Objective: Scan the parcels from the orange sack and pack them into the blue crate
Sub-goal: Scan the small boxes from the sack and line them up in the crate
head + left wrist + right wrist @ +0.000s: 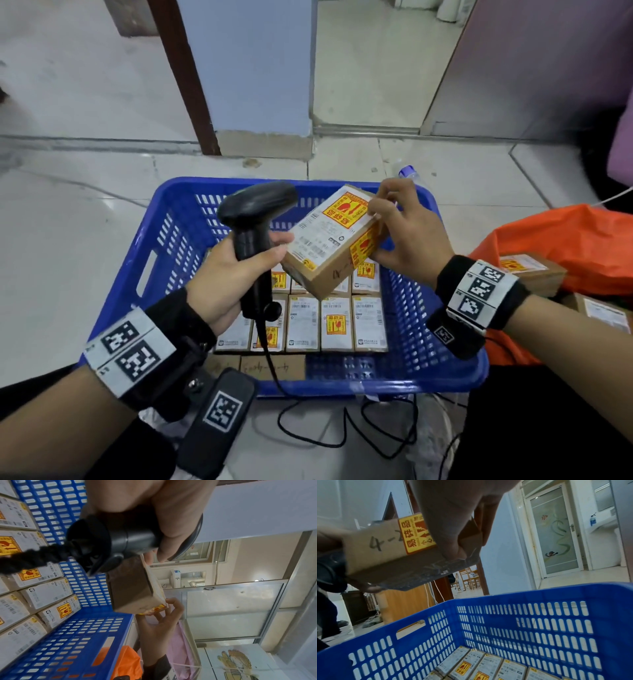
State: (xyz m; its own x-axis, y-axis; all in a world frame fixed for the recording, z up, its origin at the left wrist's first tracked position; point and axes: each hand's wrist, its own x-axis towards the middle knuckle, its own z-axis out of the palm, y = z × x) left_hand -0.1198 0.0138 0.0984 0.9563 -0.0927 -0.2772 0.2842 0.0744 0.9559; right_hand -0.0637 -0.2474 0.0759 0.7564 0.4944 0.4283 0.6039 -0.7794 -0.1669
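Note:
My right hand (394,226) grips a small cardboard parcel (334,240) with a white label and yellow fragile stickers, tilted above the blue crate (144,260). In the right wrist view the parcel (385,550) shows a handwritten "4-" on its side. My left hand (236,274) holds a black barcode scanner (255,219) by its handle, its head just left of the parcel, and the left thumb touches the parcel's near corner. Several labelled parcels (308,318) lie packed in rows on the crate floor. The orange sack (561,260) lies at the right with more parcels (531,274) in it.
The scanner's black cable (342,428) loops on the tiled floor in front of the crate. A black device with a marker (219,414) hangs at my left wrist. A plastic bottle (409,173) lies behind the crate. A wall corner and doorframe (191,85) stand beyond.

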